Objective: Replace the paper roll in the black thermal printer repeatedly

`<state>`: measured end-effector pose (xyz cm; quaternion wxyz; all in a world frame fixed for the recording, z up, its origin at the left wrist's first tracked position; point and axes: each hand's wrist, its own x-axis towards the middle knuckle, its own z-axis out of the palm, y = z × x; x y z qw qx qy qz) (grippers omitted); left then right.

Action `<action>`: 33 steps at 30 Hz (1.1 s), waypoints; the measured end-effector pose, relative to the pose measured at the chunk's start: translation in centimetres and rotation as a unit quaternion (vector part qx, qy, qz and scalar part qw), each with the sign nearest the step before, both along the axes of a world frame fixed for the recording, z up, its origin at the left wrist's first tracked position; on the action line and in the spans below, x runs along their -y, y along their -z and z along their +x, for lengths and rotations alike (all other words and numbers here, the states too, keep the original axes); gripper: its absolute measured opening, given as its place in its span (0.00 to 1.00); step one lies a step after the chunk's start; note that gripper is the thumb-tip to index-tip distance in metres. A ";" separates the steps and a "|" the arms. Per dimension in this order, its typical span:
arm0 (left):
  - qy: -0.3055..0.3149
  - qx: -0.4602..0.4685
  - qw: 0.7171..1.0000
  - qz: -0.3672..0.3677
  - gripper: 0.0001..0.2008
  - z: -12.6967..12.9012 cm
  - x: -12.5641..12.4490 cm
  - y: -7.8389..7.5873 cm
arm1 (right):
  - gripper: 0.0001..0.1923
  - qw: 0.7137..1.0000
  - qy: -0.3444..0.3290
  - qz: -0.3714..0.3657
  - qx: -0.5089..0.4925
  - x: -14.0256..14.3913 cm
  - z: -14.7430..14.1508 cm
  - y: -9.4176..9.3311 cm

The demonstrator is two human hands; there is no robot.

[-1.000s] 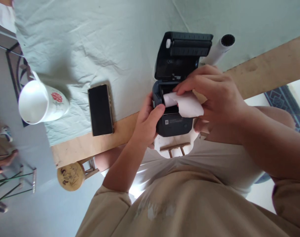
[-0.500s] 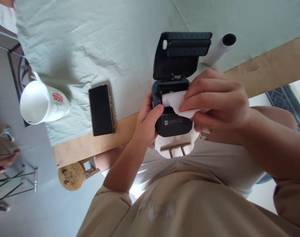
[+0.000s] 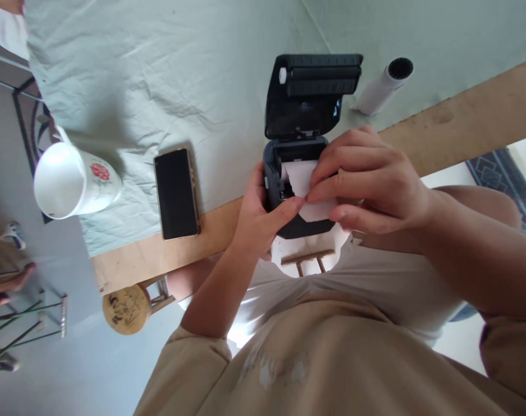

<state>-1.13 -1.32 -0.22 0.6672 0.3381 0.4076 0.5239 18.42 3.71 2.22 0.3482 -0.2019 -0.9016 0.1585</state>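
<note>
no readable text, printer label hidden

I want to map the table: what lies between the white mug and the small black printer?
In the head view, a dark phone lies face up on the cloth between the mug and the printer.

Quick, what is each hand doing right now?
Left hand: gripping the side of the small printer, thumb on the paper strip.
Right hand: fingers pinching the paper strip over the printer.
</note>
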 end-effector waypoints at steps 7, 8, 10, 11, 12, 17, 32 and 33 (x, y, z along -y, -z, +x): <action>0.031 -0.020 0.999 0.006 0.38 -0.2 -0.1 -0.3 | 0.05 0.997 0.069 0.025 -0.010 -0.4 -0.4 0.7; 0.035 -0.026 0.999 0.006 0.38 -0.2 -0.1 -0.3 | 0.05 0.998 0.061 0.025 0.001 -0.4 -0.4 0.7; 0.036 -0.040 0.999 0.006 0.38 -0.2 -0.1 -0.4 | 0.06 0.998 0.046 0.026 0.020 -0.3 -0.4 0.7; 0.034 -0.047 0.998 0.009 0.38 -0.2 -0.1 -0.5 | 0.07 0.998 0.044 0.023 0.025 -0.3 -0.4 0.7; 0.032 -0.056 0.998 0.011 0.38 -0.2 -0.1 -0.5 | 0.07 0.998 0.046 0.019 0.028 -0.2 -0.4 0.7; 0.034 -0.075 0.996 0.022 0.39 -0.3 -0.1 -0.1 | 0.07 0.998 0.055 0.034 -0.027 -0.3 -0.4 0.6; 0.045 -0.058 0.997 0.031 0.47 -0.4 0.0 0.1 | 0.24 0.979 0.201 -0.009 -0.010 -0.4 0.0 0.4; 0.046 -0.056 0.997 0.035 0.46 -0.4 0.0 0.1 | 0.26 0.979 0.202 -0.008 -0.004 -0.5 0.0 0.5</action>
